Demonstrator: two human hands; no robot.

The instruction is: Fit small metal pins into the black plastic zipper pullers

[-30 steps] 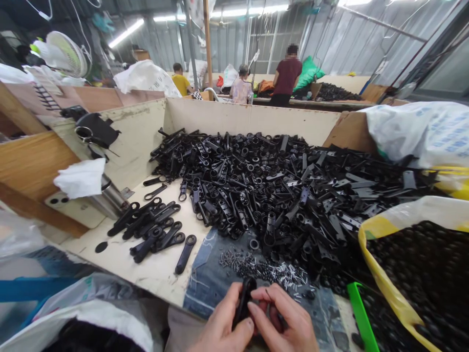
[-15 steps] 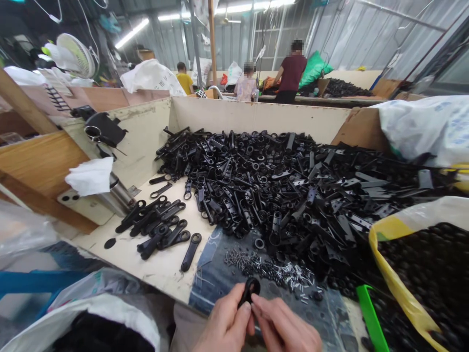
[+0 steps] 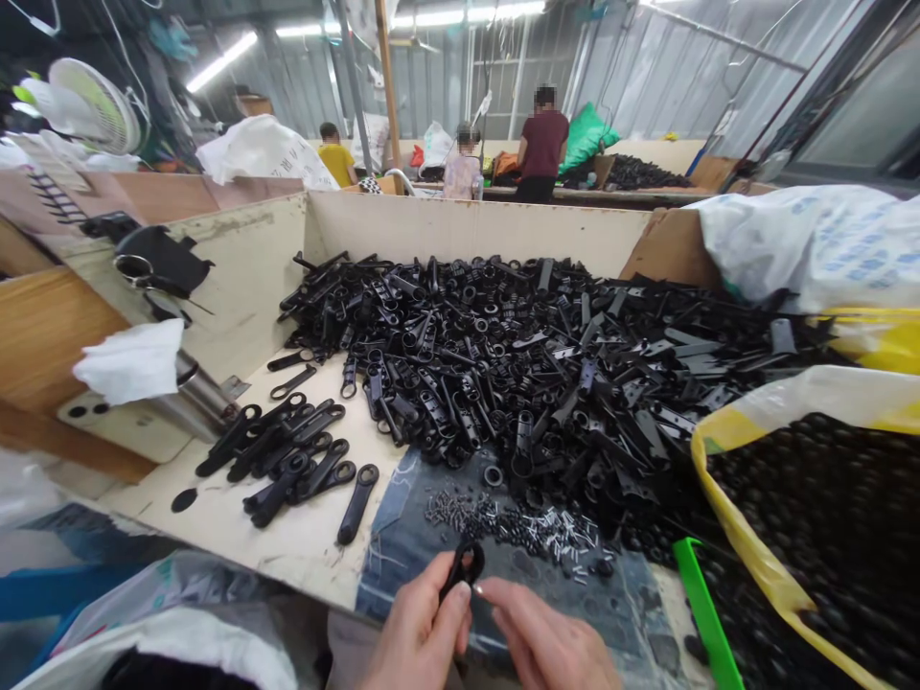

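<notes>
My left hand (image 3: 424, 618) is closed round a black plastic handle-like part (image 3: 467, 565), its ring end pointing up between thumb and fingers. Close beside that part is my right hand (image 3: 542, 637), the index finger stretched toward it and the other fingers bent below. A tiny shiny spot shows at this fingertip; whether it is a metal pin or the nail I cannot tell. Just beyond the hands, small metal pins (image 3: 564, 532) and dark little pieces (image 3: 460, 513) lie on a denim cloth (image 3: 402, 537).
A large heap of black plastic parts (image 3: 460, 355) fills the walled bench. Ring-ended handles (image 3: 356, 503) lie at left near a steel tumbler (image 3: 205, 393). At right are a green plastic strip (image 3: 708, 613) and a yellow-edged bag (image 3: 719, 479) of black pieces. Several people work behind.
My right hand's fingertips have drawn back slightly from the held part, and the index finger is straighter. The left hand keeps its hold. The camera view has turned a little right.
</notes>
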